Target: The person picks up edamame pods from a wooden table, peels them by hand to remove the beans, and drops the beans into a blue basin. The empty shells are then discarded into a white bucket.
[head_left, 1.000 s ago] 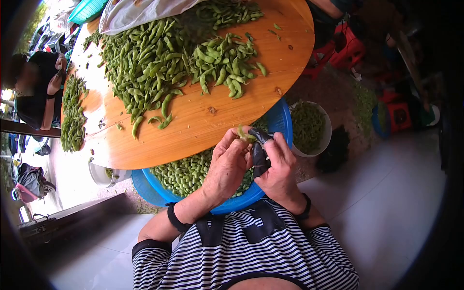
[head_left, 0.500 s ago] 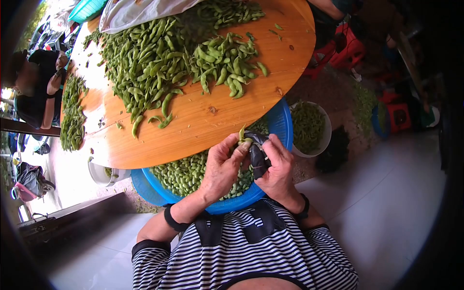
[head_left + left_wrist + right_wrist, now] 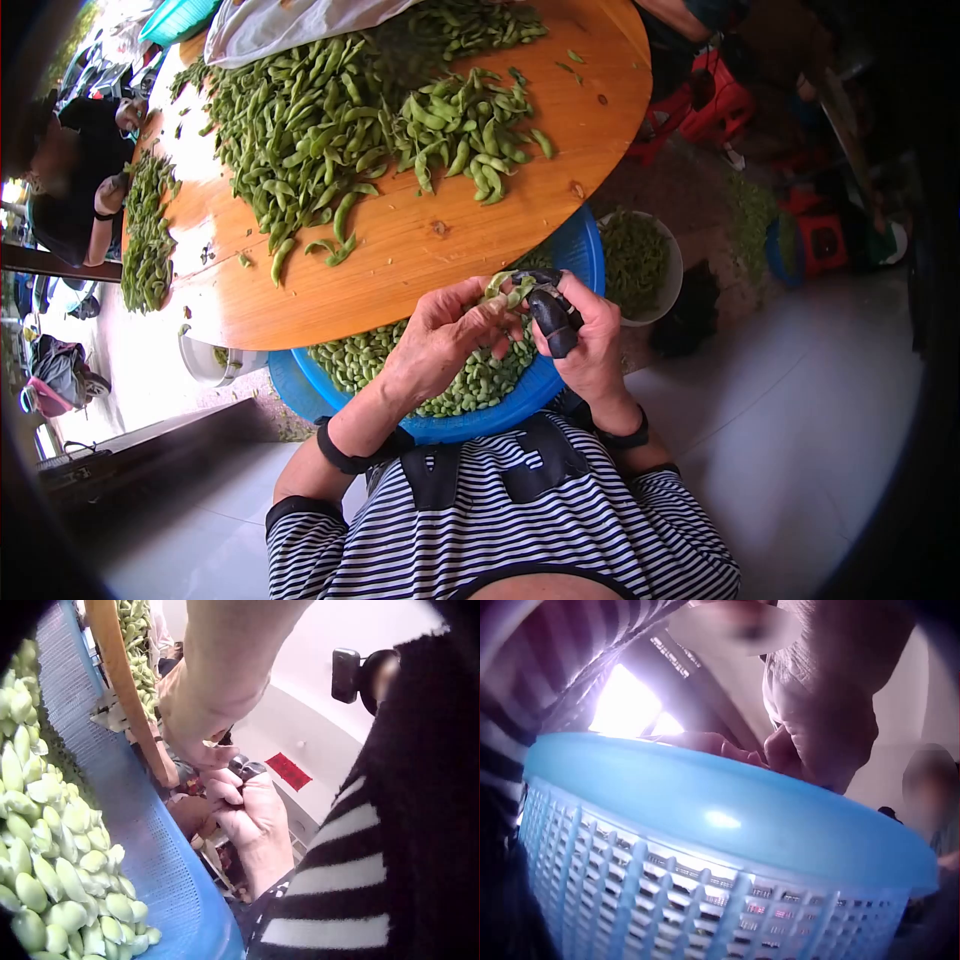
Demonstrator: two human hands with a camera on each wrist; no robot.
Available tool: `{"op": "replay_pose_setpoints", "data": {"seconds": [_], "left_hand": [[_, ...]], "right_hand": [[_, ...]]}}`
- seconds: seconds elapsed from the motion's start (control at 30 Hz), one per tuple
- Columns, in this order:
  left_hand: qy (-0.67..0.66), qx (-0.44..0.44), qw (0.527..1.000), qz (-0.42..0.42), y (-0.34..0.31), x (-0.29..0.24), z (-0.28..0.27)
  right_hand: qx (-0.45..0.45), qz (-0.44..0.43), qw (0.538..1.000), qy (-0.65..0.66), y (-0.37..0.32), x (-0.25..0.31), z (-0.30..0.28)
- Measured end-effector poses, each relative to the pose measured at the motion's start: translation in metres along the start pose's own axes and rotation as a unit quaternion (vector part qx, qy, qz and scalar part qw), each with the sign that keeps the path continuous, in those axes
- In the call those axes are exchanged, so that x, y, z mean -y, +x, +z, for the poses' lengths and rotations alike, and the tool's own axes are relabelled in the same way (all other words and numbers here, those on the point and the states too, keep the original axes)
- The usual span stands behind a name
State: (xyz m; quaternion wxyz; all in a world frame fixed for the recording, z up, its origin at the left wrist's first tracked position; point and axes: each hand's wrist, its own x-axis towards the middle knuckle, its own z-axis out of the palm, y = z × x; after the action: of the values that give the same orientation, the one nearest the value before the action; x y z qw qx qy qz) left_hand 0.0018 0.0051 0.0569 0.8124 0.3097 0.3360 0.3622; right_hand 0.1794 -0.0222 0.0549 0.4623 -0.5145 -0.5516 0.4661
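In the head view the left hand point(image 3: 440, 335) pinches a green bean pod point(image 3: 503, 287) between thumb and fingers, over a blue basket point(image 3: 590, 262) of shelled beans point(image 3: 470, 385). The right hand point(image 3: 588, 335), with black covers point(image 3: 553, 318) on its thumb and a finger, meets it from the right and pinches the pod's other side. In the left wrist view the right hand point(image 3: 251, 817) shows its curled fingers, and the left hand point(image 3: 217, 675) reaches toward it beside the basket point(image 3: 172, 877). The right wrist view shows the right hand point(image 3: 825, 690) above the basket's rim point(image 3: 705, 799).
A wooden table point(image 3: 400, 265) bears heaps of pods point(image 3: 300, 130) and a white cloth point(image 3: 300, 30). White buckets point(image 3: 675, 280) stand on the floor on both sides. Another person point(image 3: 75, 190) is at the far left; red stools point(image 3: 720, 100) stand at the right.
The left hand has shifted slightly left and its wrist lower. The pod has tilted between the hands, and the right thumb has turned across. The person at the left has moved their hands apart.
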Motion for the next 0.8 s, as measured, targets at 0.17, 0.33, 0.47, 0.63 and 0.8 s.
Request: {"op": "replay_pose_setpoints", "data": {"seconds": [0.17, 0.33, 0.47, 0.63, 0.8], "left_hand": [[0.066, 0.001, 0.998, 0.02, 0.001, 0.005, -0.01], [0.056, -0.034, 0.998, -0.015, 0.0, 0.003, -0.006], [0.04, -0.043, 0.998, -0.021, 0.003, 0.008, 0.002], [0.029, -0.056, 0.998, -0.009, 0.001, 0.006, 0.008], [0.022, -0.048, 0.999, -0.012, 0.004, 0.017, -0.002]], "right_hand": [[-0.028, -0.185, 0.96, -0.206, -0.002, 0.005, 0.008], [-0.022, -0.158, 0.971, -0.18, -0.003, -0.002, 0.009], [-0.019, -0.166, 0.966, -0.195, 0.002, -0.003, 0.001], [-0.003, -0.181, 0.958, -0.223, -0.004, 0.003, 0.003], [0.015, -0.18, 0.955, -0.235, -0.01, 0.007, 0.008]]}}
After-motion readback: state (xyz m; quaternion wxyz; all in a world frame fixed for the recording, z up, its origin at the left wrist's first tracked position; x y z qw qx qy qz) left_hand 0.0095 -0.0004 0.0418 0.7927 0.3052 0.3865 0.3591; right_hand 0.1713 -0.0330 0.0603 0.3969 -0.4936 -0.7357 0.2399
